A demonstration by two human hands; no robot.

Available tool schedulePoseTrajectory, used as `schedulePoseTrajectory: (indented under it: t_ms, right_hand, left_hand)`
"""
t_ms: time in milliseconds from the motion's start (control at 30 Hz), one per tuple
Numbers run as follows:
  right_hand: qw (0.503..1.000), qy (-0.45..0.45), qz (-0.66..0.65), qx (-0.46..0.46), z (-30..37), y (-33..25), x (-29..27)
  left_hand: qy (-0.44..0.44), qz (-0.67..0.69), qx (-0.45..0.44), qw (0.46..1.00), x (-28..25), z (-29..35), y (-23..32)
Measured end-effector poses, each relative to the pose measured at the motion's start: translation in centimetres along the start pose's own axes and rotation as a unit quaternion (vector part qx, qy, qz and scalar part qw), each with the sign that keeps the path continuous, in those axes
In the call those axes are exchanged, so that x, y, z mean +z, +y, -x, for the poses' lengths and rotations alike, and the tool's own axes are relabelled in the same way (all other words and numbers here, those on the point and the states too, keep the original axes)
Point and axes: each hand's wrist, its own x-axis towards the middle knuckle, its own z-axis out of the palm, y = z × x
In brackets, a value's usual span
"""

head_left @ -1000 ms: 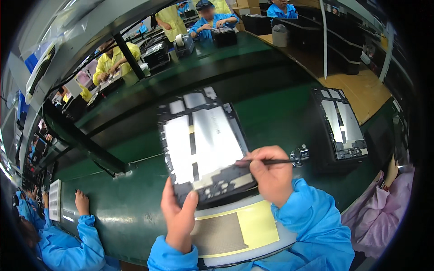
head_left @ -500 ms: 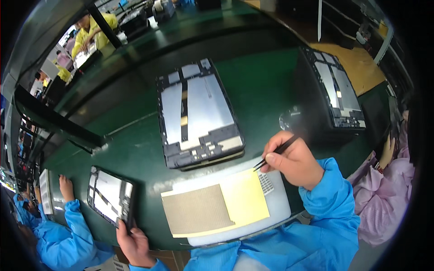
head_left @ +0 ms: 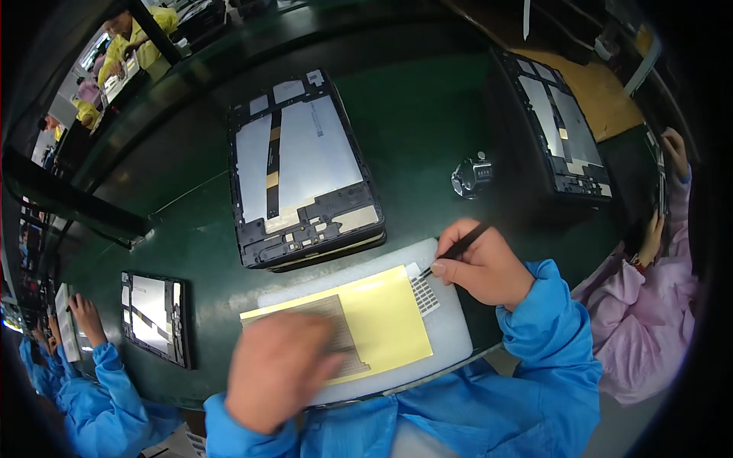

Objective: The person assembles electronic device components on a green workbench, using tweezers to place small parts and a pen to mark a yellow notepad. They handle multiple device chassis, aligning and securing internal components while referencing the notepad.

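Intently, a worker in blue sleeves keeps both hands apart: the left hand point(head_left: 279, 366), blurred, is over one yellow sheet point(head_left: 389, 309), its grip impossible to tell; the right hand point(head_left: 489, 267) pinches black tweezers point(head_left: 464, 243), tips at one white gridded sheet point(head_left: 426, 299) toward two o'clock. From the yellow sheet, one electronic panel point(head_left: 149, 317) lies at nine o'clock, one panel stack point(head_left: 305, 164), its print too small to read, at eleven, and a second stack point(head_left: 553, 126) past one.
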Motion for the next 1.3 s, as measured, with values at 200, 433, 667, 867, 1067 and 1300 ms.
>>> schedulePoseTrajectory:
  t_ms: [200,433,667,867,1067,1300]
  right_hand:
    - [0.992,-0.019,0.094,-0.082,-0.4,-0.3,0.1]
    - [0.985,-0.039,0.158,-0.064,-0.6,-1.1,0.0]
    - [0.999,0.008,-0.039,-0.006,-0.4,-0.8,0.2]
    - [0.993,0.035,-0.069,-0.087,-0.2,-3.2,1.2]
    - [0.999,-0.014,-0.004,-0.052,-0.8,-2.0,0.6]
    - [0.999,-0.032,0.016,0.001,-1.0,-0.9,0.0]
  left_hand:
    - [-0.01,0.04,0.068,0.997,6.0,-5.3,1.0]
    - [-0.017,0.057,0.065,0.996,6.0,-5.2,0.4]
    - [0.003,0.076,0.073,0.994,6.0,-5.2,0.0]
    - [0.13,0.049,0.096,0.986,4.1,-4.3,-1.1]
    - [0.099,0.102,0.129,0.981,4.7,-3.4,-1.3]
    - [-0.026,0.054,0.095,0.994,5.6,-4.1,-0.9]
